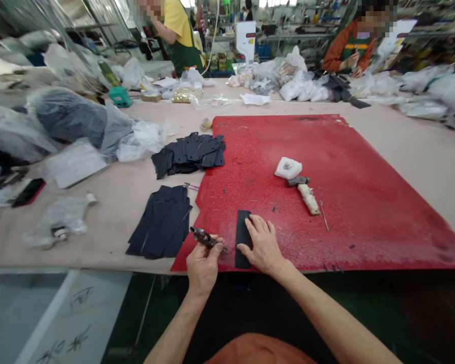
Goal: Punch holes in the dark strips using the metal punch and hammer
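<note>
My left hand (202, 265) is closed around a dark metal punch (203, 236), which is tilted with one end pointing up and left. Beside it, a dark rectangular fabric piece (242, 240) lies flat near the front edge of the red mat (349, 167). My right hand (264, 245) rests over the right side of that piece, with its fingers spread and touching it. Farther off on the mat lies a hammer (305, 194) with a wrapped white handle, next to a white block (287, 167). A thin metal rod (323, 216) is to the right of the hammer.
Two stacks of dark cut pieces, one nearer (161, 222) and one farther (189, 153), are left of my hands. Small snips (191, 186) lie between them. Plastic-wrapped bundles (70, 114) crowd the table's left side. Across the table are two people (180, 30).
</note>
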The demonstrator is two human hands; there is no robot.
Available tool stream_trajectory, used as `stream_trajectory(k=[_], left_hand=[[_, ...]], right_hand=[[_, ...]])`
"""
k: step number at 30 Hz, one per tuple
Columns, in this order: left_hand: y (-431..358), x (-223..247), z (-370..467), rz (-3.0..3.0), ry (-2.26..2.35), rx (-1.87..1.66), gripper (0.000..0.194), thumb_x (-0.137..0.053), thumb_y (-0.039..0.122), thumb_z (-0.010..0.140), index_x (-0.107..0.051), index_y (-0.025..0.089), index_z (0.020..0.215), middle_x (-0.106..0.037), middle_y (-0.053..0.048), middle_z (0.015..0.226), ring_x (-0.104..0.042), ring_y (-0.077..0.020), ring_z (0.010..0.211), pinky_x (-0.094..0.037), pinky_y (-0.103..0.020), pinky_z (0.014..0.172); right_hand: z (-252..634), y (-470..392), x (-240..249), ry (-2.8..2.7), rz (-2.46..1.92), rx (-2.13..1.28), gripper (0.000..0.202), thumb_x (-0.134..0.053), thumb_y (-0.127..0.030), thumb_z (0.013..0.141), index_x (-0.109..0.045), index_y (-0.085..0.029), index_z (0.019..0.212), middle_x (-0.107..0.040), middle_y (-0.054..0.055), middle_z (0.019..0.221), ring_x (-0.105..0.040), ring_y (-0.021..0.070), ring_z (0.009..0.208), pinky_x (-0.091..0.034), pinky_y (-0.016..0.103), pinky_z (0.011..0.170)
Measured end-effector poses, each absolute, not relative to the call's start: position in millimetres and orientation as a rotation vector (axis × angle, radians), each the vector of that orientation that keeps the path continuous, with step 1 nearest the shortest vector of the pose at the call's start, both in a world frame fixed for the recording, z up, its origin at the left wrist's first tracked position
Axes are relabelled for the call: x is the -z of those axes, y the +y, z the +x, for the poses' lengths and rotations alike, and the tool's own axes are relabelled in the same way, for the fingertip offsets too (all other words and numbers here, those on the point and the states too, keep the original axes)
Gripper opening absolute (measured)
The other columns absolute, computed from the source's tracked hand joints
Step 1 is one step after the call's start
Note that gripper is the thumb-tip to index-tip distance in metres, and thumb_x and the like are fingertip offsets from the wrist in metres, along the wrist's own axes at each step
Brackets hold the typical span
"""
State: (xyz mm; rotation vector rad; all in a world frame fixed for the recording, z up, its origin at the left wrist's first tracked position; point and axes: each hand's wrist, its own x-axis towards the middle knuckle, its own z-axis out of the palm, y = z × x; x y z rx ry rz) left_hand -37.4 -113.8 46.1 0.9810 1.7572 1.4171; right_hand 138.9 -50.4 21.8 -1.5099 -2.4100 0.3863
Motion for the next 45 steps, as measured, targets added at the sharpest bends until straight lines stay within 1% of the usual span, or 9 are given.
stream_trajectory(k=[4,8,12,15,20,29,37,42,45], left_hand=[[-116,-47,-40,0.976,1.723,-1.34,0.026,-0.069,0.033,0.077,-0.068,0.014,0.094,-0.074,-0.005,0.082,-0.072,-0.0193,0.072,-0.06,-0.03,0.071],[-117,-55,-45,1.246,1.734,-1.144,0.016,-0.063,0.029,0.082,-0.068,0.016,0.09,-0.07,-0.002,0.075,-0.067,-0.017,0.067,-0.055,-0.026,0.065],[-117,-68,-48,1.688,1.749,-0.916,0.012,-0.055,0.019,0.086,-0.066,0.018,0.091,-0.068,-0.004,0.08,-0.064,-0.0177,0.075,-0.049,-0.027,0.069],[-116,-76,-47,1.887,1.718,-0.805,0.019,-0.052,0.014,0.085,-0.065,0.019,0.097,-0.067,-0.006,0.084,-0.064,-0.0179,0.077,-0.049,-0.027,0.07],[-115,-89,-49,2.08,1.716,-0.664,0.022,-0.051,0.011,0.084,-0.066,0.02,0.097,-0.064,-0.005,0.081,-0.062,-0.0173,0.075,-0.048,-0.027,0.07],[-105,-119,-68,2.017,1.712,-0.749,0.021,-0.063,0.024,0.081,-0.067,0.02,0.102,-0.07,-0.006,0.089,-0.067,-0.0191,0.081,-0.053,-0.03,0.077],[-104,-105,-64,1.277,1.745,-1.531,0.061,-0.076,0.032,0.072,-0.054,0.018,0.127,-0.071,-0.008,0.103,-0.07,-0.0197,0.087,-0.058,-0.033,0.083],[-108,-74,-36,1.138,1.513,-1.23,0.025,-0.069,0.029,0.077,-0.07,0.017,0.099,-0.075,-0.007,0.093,-0.072,-0.0218,0.085,-0.059,-0.033,0.081],[-109,-69,-23,1.172,1.576,-1.191,0.017,-0.066,0.029,0.079,-0.072,0.018,0.089,-0.076,-0.005,0.087,-0.072,-0.0214,0.082,-0.058,-0.032,0.08]], right_hand=[[147,-57,-13,-2.46,-1.404,-0.457,0.063,-0.062,-0.039,0.082,-0.046,-0.016,0.139,-0.039,0.016,0.15,-0.027,0.0372,0.14,-0.013,0.062,0.112],[161,-53,-21,-2.122,-1.377,-0.751,0.05,-0.061,-0.039,0.083,-0.056,-0.018,0.127,-0.052,0.015,0.139,-0.041,0.0326,0.132,-0.025,0.058,0.11],[160,-48,-46,-1.475,-1.209,-1.466,0.049,-0.06,-0.045,0.085,-0.055,-0.02,0.127,-0.066,0.01,0.112,-0.064,0.0215,0.094,-0.051,0.039,0.083],[153,-46,-63,-1.202,-1.058,-1.762,0.048,-0.065,-0.045,0.082,-0.058,-0.02,0.122,-0.07,0.006,0.095,-0.064,0.0152,0.07,-0.048,0.028,0.062],[151,-47,-69,-1.205,-1.063,-1.804,0.031,-0.071,-0.042,0.078,-0.069,-0.015,0.093,-0.063,-0.001,0.059,-0.056,0.011,0.051,-0.041,0.022,0.053],[145,-59,-61,-0.788,-0.986,-2.027,0.028,-0.075,-0.038,0.072,-0.064,-0.015,0.085,-0.068,0.003,0.063,-0.058,0.0117,0.043,-0.044,0.022,0.044],[132,-68,-48,-0.376,-0.864,-2.108,0.021,-0.076,-0.03,0.073,-0.062,-0.014,0.079,-0.063,0.0,0.062,-0.051,0.0068,0.04,-0.044,0.019,0.042],[119,-76,-41,-0.222,-0.816,-2.202,0.02,-0.075,-0.027,0.071,-0.064,-0.013,0.08,-0.062,-0.001,0.06,-0.05,0.0062,0.04,-0.045,0.019,0.043],[115,-80,-38,-0.216,-0.782,-2.22,0.021,-0.075,-0.029,0.071,-0.064,-0.013,0.079,-0.061,-0.001,0.059,-0.049,0.0061,0.039,-0.043,0.019,0.042]])
